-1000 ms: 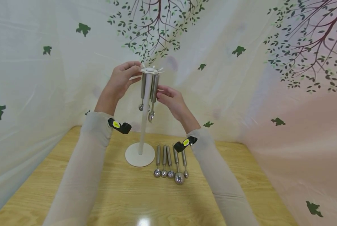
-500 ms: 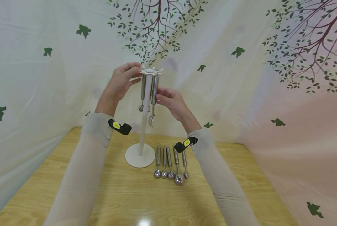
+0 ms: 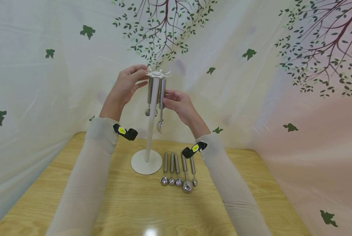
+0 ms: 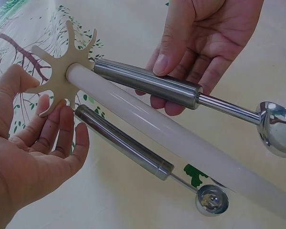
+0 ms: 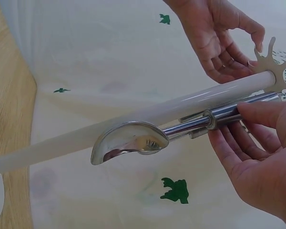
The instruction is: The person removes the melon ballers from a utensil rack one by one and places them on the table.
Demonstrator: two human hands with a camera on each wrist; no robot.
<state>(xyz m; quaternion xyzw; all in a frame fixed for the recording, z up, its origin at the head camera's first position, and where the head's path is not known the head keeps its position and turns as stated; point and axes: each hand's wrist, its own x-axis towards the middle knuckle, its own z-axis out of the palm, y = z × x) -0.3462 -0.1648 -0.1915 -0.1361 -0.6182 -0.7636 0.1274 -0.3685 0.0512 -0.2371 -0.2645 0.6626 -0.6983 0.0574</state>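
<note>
A white stand (image 3: 151, 127) with a round base carries a star-shaped hook top (image 4: 62, 71). My left hand (image 3: 128, 84) pinches one prong of that top between thumb and fingers. The right hand (image 3: 180, 105) holds the metal handle of a scoop (image 3: 162, 95), thumb on one side and fingers on the other; its handle end is up at the hook top, and its bowl (image 5: 129, 143) points down. A smaller scoop (image 4: 124, 140) hangs on the left side of the pole, below the left fingers. Whether the held scoop's end is over a hook I cannot tell.
Several metal scoops and spoons (image 3: 178, 182) lie side by side on the wooden table (image 3: 140, 203), right of the stand's base (image 3: 146, 168). A pale curtain (image 3: 223, 108) with printed leaves and branches surrounds the table.
The scoop in my right hand dipped slightly, then rose a little, and its bowl has turned and shifted right to hang straighter. My left hand has stayed at the hook top.
</note>
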